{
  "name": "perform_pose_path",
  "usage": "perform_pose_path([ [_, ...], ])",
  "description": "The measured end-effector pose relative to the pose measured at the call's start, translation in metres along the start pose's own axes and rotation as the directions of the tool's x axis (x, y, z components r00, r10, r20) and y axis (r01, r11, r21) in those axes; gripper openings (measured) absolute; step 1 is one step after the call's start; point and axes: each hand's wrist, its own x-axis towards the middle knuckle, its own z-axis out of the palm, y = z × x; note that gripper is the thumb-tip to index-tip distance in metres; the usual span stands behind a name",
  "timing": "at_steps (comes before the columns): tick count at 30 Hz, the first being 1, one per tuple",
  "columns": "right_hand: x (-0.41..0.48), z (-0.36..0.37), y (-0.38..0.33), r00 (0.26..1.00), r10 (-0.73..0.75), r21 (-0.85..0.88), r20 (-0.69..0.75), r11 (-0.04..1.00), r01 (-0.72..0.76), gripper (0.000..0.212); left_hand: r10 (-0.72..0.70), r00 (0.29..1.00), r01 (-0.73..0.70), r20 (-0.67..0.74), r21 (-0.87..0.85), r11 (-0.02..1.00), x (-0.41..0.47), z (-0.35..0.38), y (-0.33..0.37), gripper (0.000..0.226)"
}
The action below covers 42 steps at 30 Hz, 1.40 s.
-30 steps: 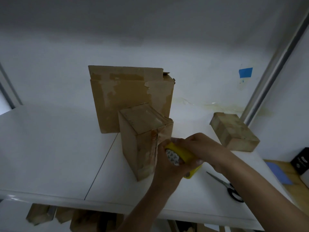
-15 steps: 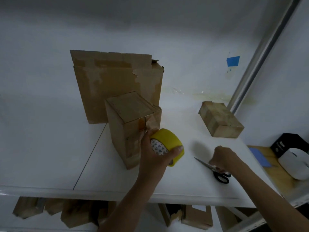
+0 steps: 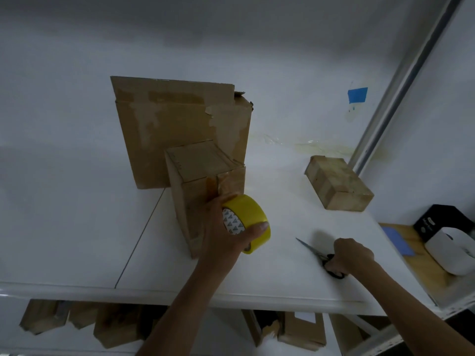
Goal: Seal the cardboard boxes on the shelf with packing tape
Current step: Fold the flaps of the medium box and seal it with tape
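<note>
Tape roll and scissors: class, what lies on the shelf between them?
Nothing: in the head view, only bare white shelf separates the yellow tape roll from the scissors.

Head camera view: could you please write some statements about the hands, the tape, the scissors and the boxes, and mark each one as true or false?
1. The left hand grips the yellow tape roll against the small upright box. True.
2. The right hand holds a knife. False: it grips the handles of the scissors, whose blades lie on the shelf.
3. The flat box sits on top of the small upright box. False: it lies on the shelf to the right, apart from it.
4. A large box stands behind the small upright box. True.
</note>
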Motion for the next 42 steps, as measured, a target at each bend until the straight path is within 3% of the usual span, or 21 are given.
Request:
perform_pose_path([
  [5,0.005,-0.01,-0.011,0.996,-0.055,0.408,-0.067,0.91,0.078,0.032,0.025,0.998,-0.025,0.062,-0.004,1.0,0.0,-0.013,0.001,0.092],
  [8,0.005,-0.021,-0.022,0.95,-0.103,0.62,-0.294,0.736,0.272,0.021,0.029,0.991,-0.023,0.133,-0.043,0.999,-0.001,-0.023,0.008,0.086],
  [10,0.002,-0.028,-0.029,0.876,-0.099,0.666,-0.472,0.611,0.428,0.016,0.019,0.986,-0.011,0.164,-0.051,0.999,-0.004,-0.031,0.012,0.084],
  [14,-0.015,-0.049,-0.044,0.713,-0.124,0.554,-0.69,0.543,0.631,0.021,0.015,0.985,0.001,0.172,-0.087,0.996,-0.013,-0.038,0.02,0.079],
  [18,-0.03,-0.065,-0.058,0.434,-0.246,0.224,-0.867,0.585,0.78,0.027,-0.01,0.981,0.033,0.196,-0.118,0.992,-0.018,-0.038,0.02,0.083],
  [23,-0.023,-0.069,-0.067,0.229,-0.345,-0.032,-0.91,0.61,0.792,0.044,-0.053,0.979,0.085,0.199,-0.156,0.984,-0.021,-0.041,0.023,0.082],
  [31,-0.013,-0.057,-0.074,-0.158,-0.376,-0.37,-0.913,0.603,0.707,0.041,-0.11,0.972,0.148,0.206,-0.179,0.973,-0.023,-0.041,0.029,0.076],
  [33,-0.015,-0.057,-0.083,-0.186,-0.386,-0.399,-0.904,0.601,0.693,0.04,-0.115,0.97,0.154,0.215,-0.176,0.972,-0.023,-0.04,0.032,0.076],
  [42,-0.018,-0.069,-0.108,-0.176,-0.353,-0.362,-0.919,0.577,0.732,0.035,-0.117,0.964,0.157,0.237,-0.159,0.975,-0.022,-0.041,0.033,0.08],
])
